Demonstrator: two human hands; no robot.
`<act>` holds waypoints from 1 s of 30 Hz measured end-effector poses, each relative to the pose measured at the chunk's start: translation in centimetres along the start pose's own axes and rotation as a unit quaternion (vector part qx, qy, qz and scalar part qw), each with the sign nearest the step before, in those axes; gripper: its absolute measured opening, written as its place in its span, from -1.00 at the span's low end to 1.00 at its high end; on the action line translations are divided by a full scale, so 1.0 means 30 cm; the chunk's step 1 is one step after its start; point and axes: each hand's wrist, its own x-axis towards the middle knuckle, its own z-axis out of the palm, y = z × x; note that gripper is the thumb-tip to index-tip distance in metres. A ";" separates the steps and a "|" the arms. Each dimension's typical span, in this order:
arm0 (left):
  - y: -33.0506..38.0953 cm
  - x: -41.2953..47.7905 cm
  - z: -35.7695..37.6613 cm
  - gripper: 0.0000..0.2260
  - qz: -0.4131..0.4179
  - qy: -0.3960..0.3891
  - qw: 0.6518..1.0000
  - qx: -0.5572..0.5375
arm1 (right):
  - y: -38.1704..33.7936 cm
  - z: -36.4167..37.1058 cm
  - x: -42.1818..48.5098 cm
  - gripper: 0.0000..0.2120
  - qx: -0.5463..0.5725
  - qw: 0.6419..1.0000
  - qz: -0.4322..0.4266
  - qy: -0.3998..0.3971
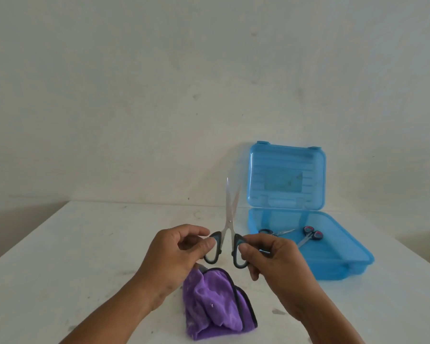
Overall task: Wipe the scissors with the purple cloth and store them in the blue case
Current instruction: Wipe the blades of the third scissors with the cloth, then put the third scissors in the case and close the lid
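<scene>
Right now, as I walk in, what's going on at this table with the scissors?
A person holds a pair of grey-handled scissors upright over the table, the left hand pinching one handle loop and the right hand the other, blades slightly apart. The purple cloth lies crumpled on the table below the hands. The blue case stands open to the right, with two smaller pairs already inside.
</scene>
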 end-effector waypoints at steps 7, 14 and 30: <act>0.016 0.014 0.074 -0.81 0.005 0.000 1.000 -0.021 | 0.025 0.051 -0.002 -0.94 0.050 0.998 0.026 0.037; -0.006 0.037 0.140 -0.79 -0.022 -0.010 0.999 -0.047 | 0.058 0.040 0.004 -0.91 0.071 0.995 0.035 0.059; -0.009 0.250 0.306 -0.88 -0.060 -0.126 0.990 -0.028 | 0.132 -0.226 0.217 -0.72 -0.537 0.791 -0.286 0.064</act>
